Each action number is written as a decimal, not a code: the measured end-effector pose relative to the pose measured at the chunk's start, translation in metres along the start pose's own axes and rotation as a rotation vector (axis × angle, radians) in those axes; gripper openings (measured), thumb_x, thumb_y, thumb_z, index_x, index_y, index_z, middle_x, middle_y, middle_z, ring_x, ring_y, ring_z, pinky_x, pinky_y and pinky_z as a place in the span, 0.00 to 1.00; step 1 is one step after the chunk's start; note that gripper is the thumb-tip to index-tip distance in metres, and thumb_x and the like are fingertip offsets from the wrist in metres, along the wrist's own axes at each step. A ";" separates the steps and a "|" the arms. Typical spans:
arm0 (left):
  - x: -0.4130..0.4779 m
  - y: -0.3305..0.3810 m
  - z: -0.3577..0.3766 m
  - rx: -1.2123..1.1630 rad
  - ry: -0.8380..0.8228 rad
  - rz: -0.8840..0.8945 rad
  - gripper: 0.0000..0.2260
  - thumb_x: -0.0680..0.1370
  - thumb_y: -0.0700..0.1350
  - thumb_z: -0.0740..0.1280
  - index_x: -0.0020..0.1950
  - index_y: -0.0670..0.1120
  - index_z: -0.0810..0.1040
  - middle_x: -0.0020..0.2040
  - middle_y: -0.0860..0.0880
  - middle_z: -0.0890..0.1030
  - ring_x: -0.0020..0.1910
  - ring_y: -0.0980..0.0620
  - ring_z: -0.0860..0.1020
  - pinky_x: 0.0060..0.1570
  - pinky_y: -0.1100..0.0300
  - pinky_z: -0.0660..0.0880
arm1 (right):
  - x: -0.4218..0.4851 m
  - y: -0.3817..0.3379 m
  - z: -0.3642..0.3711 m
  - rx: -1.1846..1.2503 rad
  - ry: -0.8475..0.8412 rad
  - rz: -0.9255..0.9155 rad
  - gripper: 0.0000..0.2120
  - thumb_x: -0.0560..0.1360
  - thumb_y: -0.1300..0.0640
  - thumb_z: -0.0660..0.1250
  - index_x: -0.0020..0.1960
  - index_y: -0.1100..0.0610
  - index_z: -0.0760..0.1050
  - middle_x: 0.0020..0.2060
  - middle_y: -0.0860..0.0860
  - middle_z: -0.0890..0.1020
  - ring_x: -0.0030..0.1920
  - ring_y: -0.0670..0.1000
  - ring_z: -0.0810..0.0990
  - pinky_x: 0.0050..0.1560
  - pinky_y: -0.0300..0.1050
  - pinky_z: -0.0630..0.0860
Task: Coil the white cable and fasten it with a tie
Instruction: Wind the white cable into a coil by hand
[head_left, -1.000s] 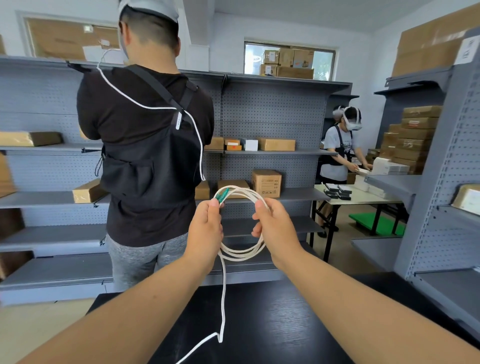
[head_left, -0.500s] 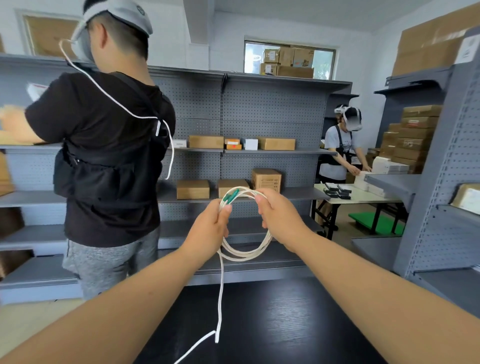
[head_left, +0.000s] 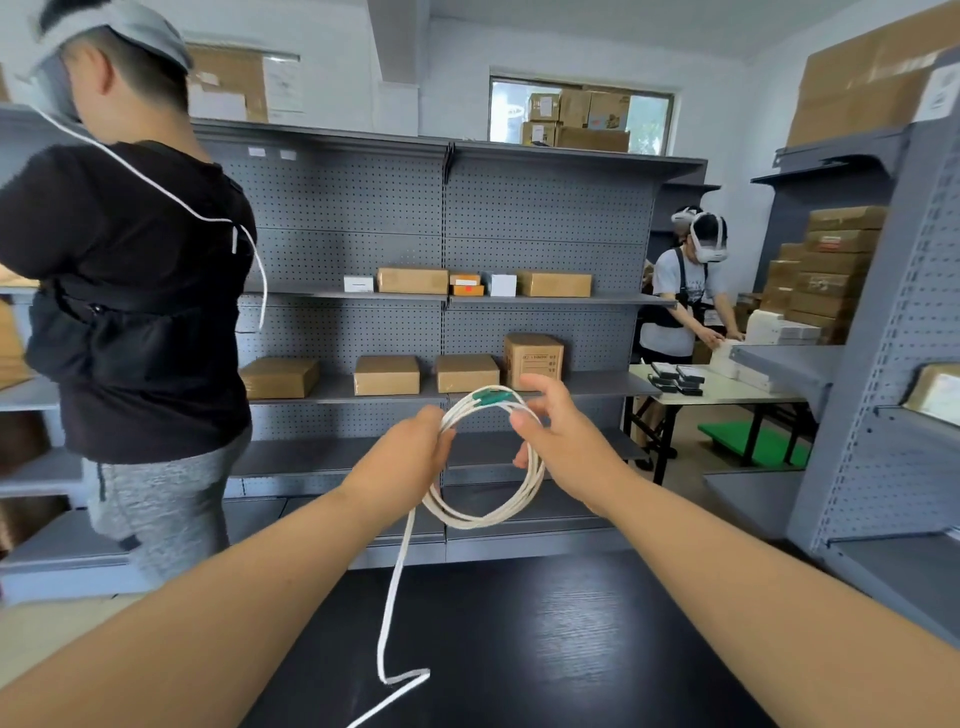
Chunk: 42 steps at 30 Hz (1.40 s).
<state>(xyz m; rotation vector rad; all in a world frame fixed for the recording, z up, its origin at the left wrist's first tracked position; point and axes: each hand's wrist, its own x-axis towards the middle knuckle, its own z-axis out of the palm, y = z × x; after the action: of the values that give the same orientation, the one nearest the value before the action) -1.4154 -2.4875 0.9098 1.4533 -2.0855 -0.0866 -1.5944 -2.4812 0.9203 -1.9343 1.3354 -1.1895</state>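
The white cable (head_left: 485, 512) forms a coil of several loops held up in front of me, above the black table (head_left: 545, 639). A green connector (head_left: 488, 397) sits at the top of the coil. My left hand (head_left: 410, 457) grips the coil's left side. My right hand (head_left: 558, 434) holds the right side, thumb and fingers curled round the strands. A loose white tail (head_left: 395, 587) hangs from the coil down to the table and kinks there. No tie is visible.
A person in a black top (head_left: 130, 291) stands close at the left by grey shelving (head_left: 447, 312) holding cardboard boxes. Another person (head_left: 685, 291) works at a white table at the right. A grey shelf unit (head_left: 883, 364) stands to my right.
The green connector has slid from my left hand toward the top right of the coil. My right hand has shifted down the right side. The person on the left has stepped further left.
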 end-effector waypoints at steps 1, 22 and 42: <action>0.000 0.001 -0.001 0.042 -0.009 0.004 0.08 0.82 0.47 0.53 0.47 0.44 0.65 0.32 0.50 0.69 0.33 0.47 0.70 0.34 0.55 0.62 | 0.000 -0.001 -0.001 -0.041 -0.016 -0.029 0.20 0.79 0.55 0.58 0.70 0.49 0.58 0.56 0.48 0.73 0.36 0.47 0.78 0.35 0.31 0.74; -0.007 -0.013 0.000 -0.832 -0.272 -0.101 0.12 0.81 0.50 0.57 0.41 0.48 0.75 0.34 0.50 0.76 0.29 0.54 0.75 0.35 0.63 0.72 | -0.002 0.001 0.008 -0.558 -0.058 -0.142 0.13 0.81 0.54 0.53 0.62 0.58 0.69 0.46 0.57 0.78 0.42 0.52 0.71 0.41 0.46 0.66; -0.011 -0.001 0.011 -1.258 -0.223 -0.268 0.15 0.82 0.47 0.52 0.58 0.44 0.76 0.32 0.48 0.75 0.31 0.52 0.72 0.36 0.60 0.71 | -0.006 0.008 0.007 -0.336 0.294 -0.127 0.11 0.80 0.57 0.55 0.57 0.58 0.74 0.47 0.52 0.78 0.49 0.52 0.74 0.46 0.44 0.66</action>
<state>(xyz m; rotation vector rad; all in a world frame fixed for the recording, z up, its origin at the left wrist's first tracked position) -1.4175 -2.4807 0.8956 0.8724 -1.3881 -1.4166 -1.5927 -2.4789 0.9079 -2.1641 1.6745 -1.4307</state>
